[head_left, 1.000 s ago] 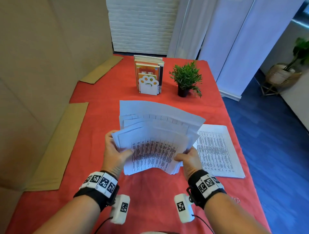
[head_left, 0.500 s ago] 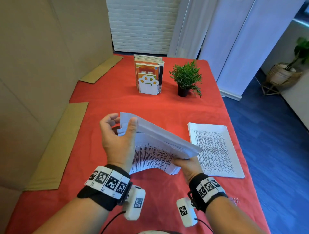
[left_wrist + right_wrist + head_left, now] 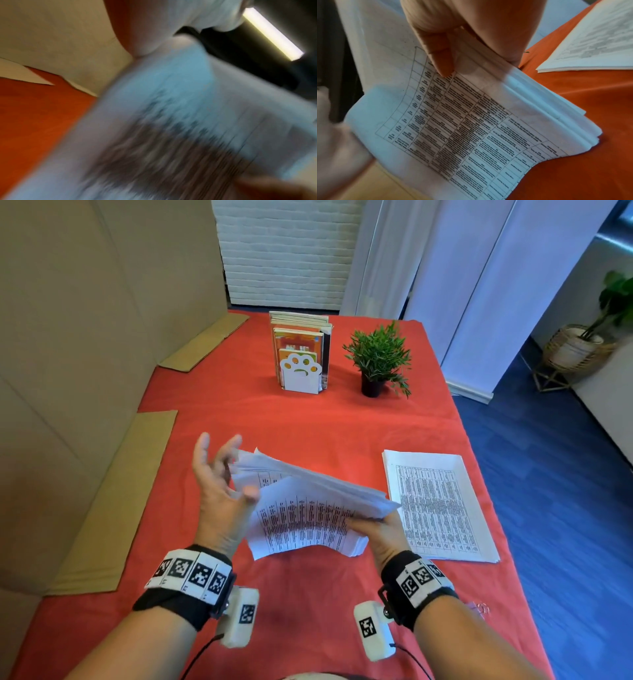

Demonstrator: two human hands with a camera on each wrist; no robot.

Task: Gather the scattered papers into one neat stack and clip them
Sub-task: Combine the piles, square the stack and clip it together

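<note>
A thick bundle of printed papers (image 3: 308, 508) is held tilted above the red table, its sheets uneven and fanned. My right hand (image 3: 380, 529) grips its right edge, thumb on the printed face (image 3: 443, 65) and fingers behind. My left hand (image 3: 219, 474) stands at the bundle's left edge with fingers spread and straight, the thumb against the sheets. The left wrist view shows only the blurred paper bundle (image 3: 180, 128). A second, flat stack of printed sheets (image 3: 438, 505) lies on the cloth to the right. A small pinkish clip (image 3: 478, 607) lies by my right forearm near the table's edge.
A white paw-shaped book holder (image 3: 301, 371) with books and a small potted plant (image 3: 378, 361) stand at the back of the red table (image 3: 308, 419). Cardboard flaps (image 3: 113, 501) lie along the left side. The table's right edge drops to a blue floor.
The bundle has tipped from nearly upright and fanned to lying tilted. My left hand let go of its left side, rose, and now stands open against the edge. The right hand kept its grip.
</note>
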